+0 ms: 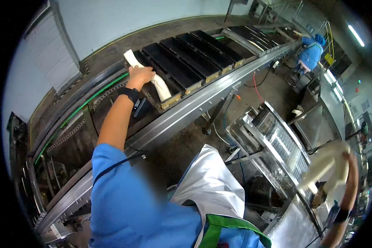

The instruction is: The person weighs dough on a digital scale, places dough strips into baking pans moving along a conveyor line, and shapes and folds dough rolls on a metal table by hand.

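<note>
At left on the conveyor [211,99], a worker's left hand [141,75], fingers curled and clamped over the upper half of one dough strip [162,88], is the nearer hand to it. The strip lies directly beneath the palm, its long axis running from far left to near right, roughly in line with the first tin [171,102]; its near end is inside that tin, its far end up by the far rim. Five dark tins sit side by side in the near group, the one with the strip leftmost; those beyond are too small to count. Right of center stands one mesh belt [279,134], with one co-worker [311,54] in blue farther off. At far right, the right hand [349,165] blurs against pale dough [324,163]; its grip and the number of pieces cannot be told.
</note>
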Available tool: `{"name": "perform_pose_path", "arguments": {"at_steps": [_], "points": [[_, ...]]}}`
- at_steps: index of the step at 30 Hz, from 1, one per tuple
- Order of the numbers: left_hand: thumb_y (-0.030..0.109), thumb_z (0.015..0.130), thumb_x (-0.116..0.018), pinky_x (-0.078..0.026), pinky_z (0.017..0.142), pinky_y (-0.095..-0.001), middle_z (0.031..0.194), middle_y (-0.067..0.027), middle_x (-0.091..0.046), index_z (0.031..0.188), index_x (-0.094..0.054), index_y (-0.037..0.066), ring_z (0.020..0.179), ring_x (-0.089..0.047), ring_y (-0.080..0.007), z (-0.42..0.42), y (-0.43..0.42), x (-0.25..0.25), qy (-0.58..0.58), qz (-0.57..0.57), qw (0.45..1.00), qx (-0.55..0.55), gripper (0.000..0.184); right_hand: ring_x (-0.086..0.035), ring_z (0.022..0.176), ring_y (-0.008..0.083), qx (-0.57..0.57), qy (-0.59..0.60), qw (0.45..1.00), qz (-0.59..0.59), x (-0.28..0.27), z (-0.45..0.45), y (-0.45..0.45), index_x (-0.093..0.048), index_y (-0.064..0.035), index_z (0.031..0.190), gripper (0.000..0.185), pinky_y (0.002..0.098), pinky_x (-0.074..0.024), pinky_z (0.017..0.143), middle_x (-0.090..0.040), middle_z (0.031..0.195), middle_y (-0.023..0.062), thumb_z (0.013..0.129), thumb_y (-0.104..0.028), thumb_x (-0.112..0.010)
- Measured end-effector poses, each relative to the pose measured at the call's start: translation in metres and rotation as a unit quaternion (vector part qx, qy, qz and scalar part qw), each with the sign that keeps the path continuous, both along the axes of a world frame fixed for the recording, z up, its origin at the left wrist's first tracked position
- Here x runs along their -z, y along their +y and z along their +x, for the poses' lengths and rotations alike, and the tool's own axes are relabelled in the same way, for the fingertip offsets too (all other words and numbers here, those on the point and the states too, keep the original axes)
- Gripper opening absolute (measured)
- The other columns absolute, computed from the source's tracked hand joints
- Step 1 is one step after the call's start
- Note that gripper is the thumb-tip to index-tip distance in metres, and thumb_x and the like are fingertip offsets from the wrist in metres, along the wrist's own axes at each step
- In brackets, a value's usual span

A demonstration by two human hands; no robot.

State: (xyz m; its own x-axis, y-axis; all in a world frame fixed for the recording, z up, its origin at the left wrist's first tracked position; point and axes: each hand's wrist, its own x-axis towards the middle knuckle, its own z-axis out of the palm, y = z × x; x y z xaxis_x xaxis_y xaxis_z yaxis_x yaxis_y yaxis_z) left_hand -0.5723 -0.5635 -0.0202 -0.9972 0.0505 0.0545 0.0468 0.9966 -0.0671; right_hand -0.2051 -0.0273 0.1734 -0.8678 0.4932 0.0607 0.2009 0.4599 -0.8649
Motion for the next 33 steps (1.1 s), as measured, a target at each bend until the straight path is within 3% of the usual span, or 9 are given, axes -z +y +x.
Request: {"name": "perform_pose_path", "arguments": {"at_steps": [7, 8, 10, 16, 18, 22, 24, 28, 33], "points": [[0.041, 0.071, -0.041, -0.021, 0.082, -0.0582, 0.105, -0.0067, -0.052, 0.1, -0.052, 0.016, 0.103, -0.041, -0.0345, 0.031, -0.026, 0.004, -0.17, 0.126, 0.976, 0.045, 0.04, -0.053, 0.082, 0.0234, -0.183, 0.061, 0.98, -0.052, -0.068, -0.169, -0.131, -0.046, -0.0026, 0.105, 0.045, 0.03, -0.0439, 0.066, -0.049, 0.101, 0.0152, 0.071, -0.031, -0.055], [0.041, 0.071, -0.041, -0.019, 0.083, -0.0591, 0.106, -0.0084, -0.051, 0.1, -0.051, 0.016, 0.104, -0.039, -0.0352, 0.048, -0.026, 0.006, -0.16, 0.145, 0.975, 0.046, 0.04, -0.053, 0.068, 0.0134, -0.196, 0.058, 0.978, -0.037, -0.06, -0.19, -0.16, -0.047, -0.002, 0.103, 0.041, 0.024, -0.043, 0.059, -0.053, 0.087, 0.0072, 0.075, -0.032, -0.05], [0.039, 0.071, -0.043, -0.016, 0.087, -0.0561, 0.105, -0.0157, -0.048, 0.103, -0.046, 0.015, 0.107, -0.035, -0.0341, 0.067, -0.033, 0.028, -0.089, 0.162, 0.982, 0.036, 0.04, -0.052, 0.067, 0.0136, -0.3, 0.123, 0.945, 0.041, -0.029, -0.249, -0.194, -0.047, -0.002, 0.103, 0.042, 0.0242, -0.0427, 0.058, -0.053, 0.084, 0.0079, 0.074, -0.032, -0.052], [0.032, 0.071, -0.052, -0.022, 0.09, -0.0444, 0.115, -0.0136, -0.039, 0.107, -0.044, 0.014, 0.11, -0.029, -0.0311, 0.095, -0.037, 0.072, 0.214, 0.25, 0.944, -0.007, 0.042, -0.053, 0.072, 0.0178, -0.434, -0.019, 0.901, 0.018, 0.102, -0.328, -0.314, -0.049, -0.0097, 0.101, 0.038, 0.0289, -0.0426, 0.062, -0.056, 0.079, 0.0048, 0.075, -0.037, -0.052], [0.027, 0.069, -0.055, -0.023, 0.09, -0.0433, 0.118, -0.0111, -0.035, 0.104, -0.047, 0.014, 0.111, -0.027, -0.0299, 0.103, -0.042, 0.066, 0.218, 0.233, 0.948, -0.006, 0.038, -0.051, 0.085, 0.0248, -0.371, -0.037, 0.846, 0.382, 0.162, -0.359, -0.313, -0.05, -0.0118, 0.098, 0.036, 0.0323, -0.0415, 0.072, -0.055, 0.089, 0.01, 0.072, -0.036, -0.054], [0.025, 0.068, -0.056, -0.021, 0.09, -0.0422, 0.116, -0.0082, -0.038, 0.1, -0.05, 0.013, 0.114, -0.026, -0.0279, 0.111, -0.046, 0.057, 0.204, 0.2, 0.957, -0.039, 0.034, -0.046, 0.093, 0.0307, -0.281, -0.087, 0.856, 0.425, 0.178, -0.326, -0.293, -0.053, -0.0084, 0.095, 0.031, 0.0351, -0.0393, 0.077, -0.048, 0.102, 0.013, 0.069, -0.025, -0.055], [0.024, 0.068, -0.055, -0.021, 0.091, -0.0417, 0.115, -0.0074, -0.039, 0.099, -0.05, 0.014, 0.113, -0.027, -0.0276, 0.112, -0.045, 0.058, 0.21, 0.213, 0.953, -0.033, 0.033, -0.044, 0.098, 0.0324, -0.335, -0.047, 0.826, 0.451, 0.192, -0.329, -0.253, -0.052, -0.017, 0.099, 0.03, 0.0453, -0.038, 0.078, -0.043, 0.106, 0.0126, 0.069, -0.023, -0.053], [0.024, 0.068, -0.053, -0.02, 0.091, -0.0423, 0.116, -0.0069, -0.038, 0.098, -0.05, 0.016, 0.114, -0.025, -0.0277, 0.11, -0.037, 0.058, 0.215, 0.218, 0.952, -0.001, 0.031, -0.045, 0.096, 0.0308, -0.297, -0.021, 0.811, 0.504, 0.211, -0.299, -0.166, -0.051, -0.0178, 0.102, 0.034, 0.0428, -0.0397, 0.076, -0.044, 0.103, 0.0112, 0.068, -0.017, -0.053], [0.027, 0.071, -0.052, -0.017, 0.092, -0.0429, 0.118, -0.0078, -0.035, 0.101, -0.047, 0.017, 0.116, -0.022, -0.0287, 0.097, -0.034, 0.062, 0.178, 0.206, 0.962, 0.016, 0.033, -0.037, 0.104, 0.0341, -0.201, -0.26, 0.827, 0.456, 0.223, -0.202, -0.015, -0.045, -0.0107, 0.107, 0.047, 0.0421, -0.0365, 0.082, -0.04, 0.111, 0.0156, 0.061, -0.011, -0.056]]}}
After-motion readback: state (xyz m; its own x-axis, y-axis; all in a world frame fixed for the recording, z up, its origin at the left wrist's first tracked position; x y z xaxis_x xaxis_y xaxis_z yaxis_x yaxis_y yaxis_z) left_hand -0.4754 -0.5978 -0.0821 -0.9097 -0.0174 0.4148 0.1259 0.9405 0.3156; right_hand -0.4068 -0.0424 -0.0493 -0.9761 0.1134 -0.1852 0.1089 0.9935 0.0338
